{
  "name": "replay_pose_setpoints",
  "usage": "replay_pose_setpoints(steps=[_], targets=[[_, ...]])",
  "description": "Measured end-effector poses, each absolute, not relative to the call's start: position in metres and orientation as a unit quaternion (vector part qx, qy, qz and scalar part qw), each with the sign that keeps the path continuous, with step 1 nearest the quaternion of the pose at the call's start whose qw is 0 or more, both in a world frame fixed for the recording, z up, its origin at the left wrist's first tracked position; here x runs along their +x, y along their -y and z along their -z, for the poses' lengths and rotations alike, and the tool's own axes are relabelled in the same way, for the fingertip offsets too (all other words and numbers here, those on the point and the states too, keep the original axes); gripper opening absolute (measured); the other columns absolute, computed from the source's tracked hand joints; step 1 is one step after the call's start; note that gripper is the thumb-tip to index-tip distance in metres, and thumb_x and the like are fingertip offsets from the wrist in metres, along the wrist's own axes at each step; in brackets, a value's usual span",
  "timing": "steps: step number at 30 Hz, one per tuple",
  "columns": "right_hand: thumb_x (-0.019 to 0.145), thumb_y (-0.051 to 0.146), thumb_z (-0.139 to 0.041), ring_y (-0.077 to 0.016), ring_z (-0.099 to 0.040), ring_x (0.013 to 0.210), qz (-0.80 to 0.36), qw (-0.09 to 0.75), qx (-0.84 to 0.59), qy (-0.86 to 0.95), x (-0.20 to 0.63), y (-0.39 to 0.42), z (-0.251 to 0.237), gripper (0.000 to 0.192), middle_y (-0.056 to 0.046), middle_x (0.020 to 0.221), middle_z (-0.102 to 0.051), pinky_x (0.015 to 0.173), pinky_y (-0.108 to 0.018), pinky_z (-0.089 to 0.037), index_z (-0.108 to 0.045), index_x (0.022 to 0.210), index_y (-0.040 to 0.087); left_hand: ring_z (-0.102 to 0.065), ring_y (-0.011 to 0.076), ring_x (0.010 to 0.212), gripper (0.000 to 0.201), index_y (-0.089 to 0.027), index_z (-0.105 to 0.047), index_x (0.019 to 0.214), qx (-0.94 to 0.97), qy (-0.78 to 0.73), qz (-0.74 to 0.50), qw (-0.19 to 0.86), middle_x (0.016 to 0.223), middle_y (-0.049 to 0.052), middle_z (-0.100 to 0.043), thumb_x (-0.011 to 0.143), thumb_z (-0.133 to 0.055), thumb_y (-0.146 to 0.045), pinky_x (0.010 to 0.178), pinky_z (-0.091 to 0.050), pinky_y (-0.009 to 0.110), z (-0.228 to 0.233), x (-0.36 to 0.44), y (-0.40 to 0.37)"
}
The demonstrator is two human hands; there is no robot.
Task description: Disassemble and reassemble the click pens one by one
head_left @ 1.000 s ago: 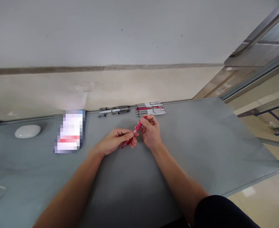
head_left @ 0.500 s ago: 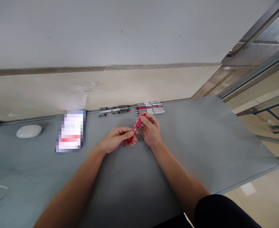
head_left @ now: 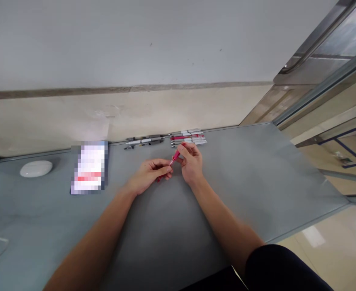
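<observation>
Between both hands: red pen (head_left: 174,157) | left hand (head_left: 149,176) pinches tip | right hand (head_left: 191,163) grips top

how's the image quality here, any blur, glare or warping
Head view: soft, even light with faint shadows under the hands; the red pen held by the left hand and right hand is small and slightly soft; a box is pixelated; wide-angle warping bends the table edge; floor glare at lower right.

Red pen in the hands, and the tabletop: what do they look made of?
Red pen: likely plastic, translucent-looking red barrel; too small to be sure. Tabletop: smooth grey surface with a dull sheen, perhaps laminate or a mat; the material stays open.
</observation>
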State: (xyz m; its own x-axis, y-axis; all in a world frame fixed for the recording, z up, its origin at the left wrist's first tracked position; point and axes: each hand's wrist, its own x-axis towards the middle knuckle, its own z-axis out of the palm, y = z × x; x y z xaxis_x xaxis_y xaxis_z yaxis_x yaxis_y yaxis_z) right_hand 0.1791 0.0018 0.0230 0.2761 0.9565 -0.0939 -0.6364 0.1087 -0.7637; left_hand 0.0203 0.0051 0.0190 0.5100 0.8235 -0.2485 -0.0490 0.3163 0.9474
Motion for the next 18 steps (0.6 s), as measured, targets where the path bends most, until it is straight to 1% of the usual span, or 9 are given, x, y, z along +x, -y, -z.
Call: replay_pose_setpoints(steps=[3, 7, 10, 12, 14, 18], targets=[[0.064, 0.03, -0.084, -0.0095, -0.062, 0.063, -0.575, 0.7, -0.359, 0.226, 0.1793, -0.0021, -0.0233, 0.023, 0.004, 0.076, -0.066, 0.057, -0.025, -0.057, -0.07, 0.081, 0.023, -0.066, 0.0143, 0.071, 0.031, -0.015, -0.073, 0.096, 0.509, -0.353, -0.29, 0.729, 0.083, 0.005, -0.073, 0.08, -0.077, -0.04, 0.071, -0.052, 0.028, -0.0205, 0.0175, -0.0054], [0.063, 0.032, -0.085, -0.0115, -0.066, 0.066, -0.595, 0.683, -0.357, 0.228, 0.18, -0.0015, -0.0235, 0.026, 0.002, 0.083, -0.069, 0.057, -0.026, -0.057, -0.071, 0.083, 0.023, -0.067, 0.0146, 0.072, 0.028, -0.013, -0.073, 0.088, 0.512, -0.321, -0.258, 0.754, 0.084, 0.008, -0.073, 0.083, -0.074, -0.041, 0.072, -0.053, 0.028, -0.025, 0.0155, -0.0054], [0.064, 0.032, -0.084, -0.0107, -0.064, 0.064, -0.592, 0.686, -0.354, 0.232, 0.1801, -0.0013, -0.023, 0.025, 0.003, 0.08, -0.068, 0.057, -0.025, -0.057, -0.07, 0.082, 0.024, -0.068, 0.0154, 0.074, 0.029, -0.014, -0.074, 0.093, 0.497, -0.333, -0.269, 0.755, 0.086, 0.008, -0.075, 0.08, -0.077, -0.039, 0.073, -0.054, 0.029, -0.0247, 0.0167, -0.0049], [0.065, 0.031, -0.084, -0.0093, -0.062, 0.062, -0.582, 0.694, -0.355, 0.231, 0.1798, -0.0015, -0.0225, 0.023, 0.004, 0.077, -0.066, 0.058, -0.025, -0.058, -0.069, 0.08, 0.024, -0.068, 0.0156, 0.075, 0.034, -0.016, -0.074, 0.1, 0.489, -0.35, -0.293, 0.743, 0.088, 0.007, -0.075, 0.076, -0.08, -0.039, 0.074, -0.054, 0.029, -0.0229, 0.0182, -0.0045], [0.064, 0.031, -0.084, -0.0082, -0.059, 0.061, -0.572, 0.702, -0.36, 0.226, 0.1793, -0.002, -0.022, 0.023, 0.005, 0.079, -0.066, 0.058, -0.025, -0.058, -0.067, 0.078, 0.023, -0.068, 0.0156, 0.074, 0.039, -0.016, -0.073, 0.105, 0.496, -0.366, -0.31, 0.724, 0.086, 0.006, -0.075, 0.073, -0.083, -0.038, 0.072, -0.054, 0.029, -0.021, 0.0195, -0.0042], [0.062, 0.03, -0.085, -0.007, -0.059, 0.06, -0.567, 0.707, -0.363, 0.218, 0.1783, -0.0022, -0.0211, 0.025, 0.005, 0.087, -0.066, 0.055, -0.025, -0.058, -0.066, 0.075, 0.023, -0.067, 0.015, 0.07, 0.037, -0.015, -0.074, 0.1, 0.514, -0.371, -0.305, 0.711, 0.08, 0.005, -0.074, 0.071, -0.084, -0.036, 0.071, -0.054, 0.029, -0.0196, 0.0207, -0.0042]])
